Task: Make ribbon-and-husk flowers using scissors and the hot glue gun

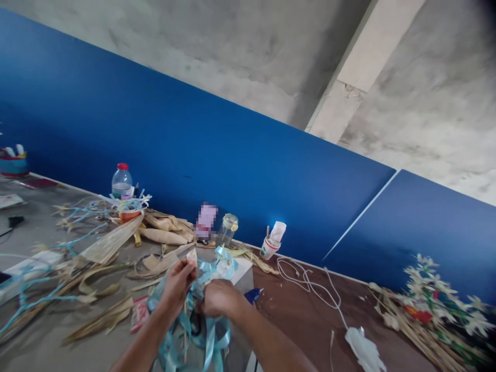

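My left hand [179, 281] is closed in a pinch, with a small pale, thin piece [191, 256] standing up from its fingertips. Beside it, my right hand [220, 298] is curled shut, its back to the camera. Its fingers are hidden, so what it grips cannot be made out. A dark curved thing [196, 323] shows just below that hand, too blurred to name. Loops of light blue ribbon [212, 341] lie around and beneath both hands. A red-and-white packet [139, 313] is left of my left forearm.
Dried corn husks [165, 235] and blue-wrapped stems [42, 297] spread over the left side. At the back stand a red-capped bottle [122, 181], a clear jar [227, 230] and a white cup [269, 249]. A white cable [310, 284] and white flowers [434, 279] lie right. A blue partition [232, 155] stands behind.
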A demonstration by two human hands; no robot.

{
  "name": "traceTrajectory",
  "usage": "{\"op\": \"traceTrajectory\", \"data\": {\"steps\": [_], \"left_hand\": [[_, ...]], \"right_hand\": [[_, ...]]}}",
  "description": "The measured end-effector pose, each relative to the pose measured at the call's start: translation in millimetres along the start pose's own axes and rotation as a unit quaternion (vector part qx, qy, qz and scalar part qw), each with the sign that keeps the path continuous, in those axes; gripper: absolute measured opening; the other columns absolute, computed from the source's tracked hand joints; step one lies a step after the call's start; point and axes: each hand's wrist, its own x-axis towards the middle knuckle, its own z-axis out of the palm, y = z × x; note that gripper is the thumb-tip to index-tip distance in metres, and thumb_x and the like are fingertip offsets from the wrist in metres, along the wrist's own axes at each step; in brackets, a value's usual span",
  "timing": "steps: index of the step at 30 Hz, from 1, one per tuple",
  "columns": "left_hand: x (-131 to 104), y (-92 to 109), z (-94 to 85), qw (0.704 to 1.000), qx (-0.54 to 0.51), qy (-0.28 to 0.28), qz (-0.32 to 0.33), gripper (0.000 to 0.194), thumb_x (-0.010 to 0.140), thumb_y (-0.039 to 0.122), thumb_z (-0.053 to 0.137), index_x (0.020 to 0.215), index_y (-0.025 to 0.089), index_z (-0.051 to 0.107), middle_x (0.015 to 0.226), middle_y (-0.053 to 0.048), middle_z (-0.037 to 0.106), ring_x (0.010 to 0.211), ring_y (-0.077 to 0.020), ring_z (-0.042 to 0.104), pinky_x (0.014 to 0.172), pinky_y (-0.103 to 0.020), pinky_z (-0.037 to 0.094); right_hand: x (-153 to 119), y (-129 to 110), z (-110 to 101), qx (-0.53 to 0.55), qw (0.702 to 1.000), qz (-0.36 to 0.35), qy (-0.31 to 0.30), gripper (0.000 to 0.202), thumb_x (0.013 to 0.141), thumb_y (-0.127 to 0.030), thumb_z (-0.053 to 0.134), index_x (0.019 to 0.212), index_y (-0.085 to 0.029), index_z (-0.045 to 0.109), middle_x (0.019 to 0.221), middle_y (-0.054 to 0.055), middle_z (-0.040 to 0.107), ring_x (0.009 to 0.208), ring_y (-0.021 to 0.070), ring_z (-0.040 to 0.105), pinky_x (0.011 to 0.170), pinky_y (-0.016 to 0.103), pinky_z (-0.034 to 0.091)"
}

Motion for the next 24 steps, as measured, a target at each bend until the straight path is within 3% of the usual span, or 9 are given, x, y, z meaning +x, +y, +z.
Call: {"op": "traceTrajectory", "data": {"steps": [2, 3, 5, 7, 10, 14, 24], "left_hand": [[1.2, -0.6, -0.4, 1.000, -0.008, -0.002, 0.003, 0.035, 0.049, 0.034, 0.082, 0.066, 0.015, 0.057, 0.054, 0.004, 0.055, 0.046, -0.0066, 0.046, 0.047, -0.018, 0.037], [2.2, -1.4, -0.8, 1.000, -0.007, -0.004, 0.007, 0.035, 0.050, 0.034, 0.082, 0.067, 0.014, 0.058, 0.055, 0.004, 0.056, 0.046, -0.0065, 0.046, 0.048, -0.018, 0.036], [4.5, -3.3, -1.9, 1.000, -0.003, 0.000, 0.015, 0.035, 0.051, 0.035, 0.082, 0.067, 0.014, 0.058, 0.056, 0.004, 0.056, 0.046, -0.0062, 0.046, 0.047, -0.018, 0.035], [6.9, -5.3, -3.4, 1.000, 0.003, 0.010, 0.018, 0.036, 0.050, 0.036, 0.082, 0.066, 0.015, 0.058, 0.054, 0.004, 0.055, 0.045, -0.0064, 0.045, 0.045, -0.018, 0.032], [9.8, -7.6, -5.8, 1.000, 0.012, 0.023, 0.017, 0.035, 0.049, 0.036, 0.082, 0.065, 0.015, 0.058, 0.052, 0.005, 0.053, 0.045, -0.0069, 0.044, 0.044, -0.019, 0.030], [11.8, -9.6, -7.4, 0.999, 0.021, 0.023, 0.021, 0.035, 0.049, 0.039, 0.081, 0.063, 0.016, 0.058, 0.050, 0.005, 0.051, 0.043, -0.0064, 0.042, 0.043, -0.019, 0.030], [10.3, -10.7, -6.2, 0.999, 0.043, 0.030, 0.006, 0.037, 0.050, 0.042, 0.080, 0.063, 0.016, 0.058, 0.053, 0.004, 0.052, 0.046, -0.0076, 0.043, 0.046, -0.019, 0.033]], "right_hand": [[15.8, -1.6, -6.7, -0.039, 0.999, 0.015, -0.024, 0.011, 0.062, -0.024, 0.069, 0.068, -0.016, 0.071, 0.071, 0.015, 0.072, 0.073, 0.0321, 0.069, 0.062, 0.037, 0.052], [26.3, -2.0, -10.0, -0.049, 0.998, 0.025, -0.014, 0.020, 0.071, -0.023, 0.061, 0.085, -0.014, 0.072, 0.082, 0.017, 0.073, 0.080, 0.0324, 0.069, 0.066, 0.039, 0.052], [51.4, -1.8, -14.1, -0.065, 0.996, 0.053, 0.019, 0.045, 0.079, -0.018, 0.050, 0.124, -0.013, 0.055, 0.099, 0.018, 0.071, 0.091, 0.0303, 0.068, 0.073, 0.039, 0.052], [78.9, -0.7, -13.1, -0.076, 0.993, 0.089, 0.027, 0.064, 0.078, -0.012, 0.051, 0.140, -0.011, 0.034, 0.104, 0.019, 0.069, 0.096, 0.0294, 0.067, 0.077, 0.038, 0.051], [115.5, 1.4, -5.0, -0.060, 0.988, 0.142, -0.004, 0.081, 0.072, -0.011, 0.058, 0.144, -0.004, 0.022, 0.110, 0.024, 0.066, 0.101, 0.0319, 0.065, 0.081, 0.040, 0.051], [145.8, 3.6, 3.0, -0.025, 0.986, 0.165, 0.017, 0.073, 0.080, -0.015, 0.053, 0.145, -0.004, 0.021, 0.111, 0.025, 0.065, 0.103, 0.0322, 0.064, 0.083, 0.040, 0.050], [169.6, 7.9, 6.2, 0.004, 0.980, 0.198, 0.010, 0.066, 0.084, -0.018, 0.051, 0.144, -0.003, 0.026, 0.110, 0.026, 0.065, 0.104, 0.0335, 0.064, 0.082, 0.042, 0.050]]}}
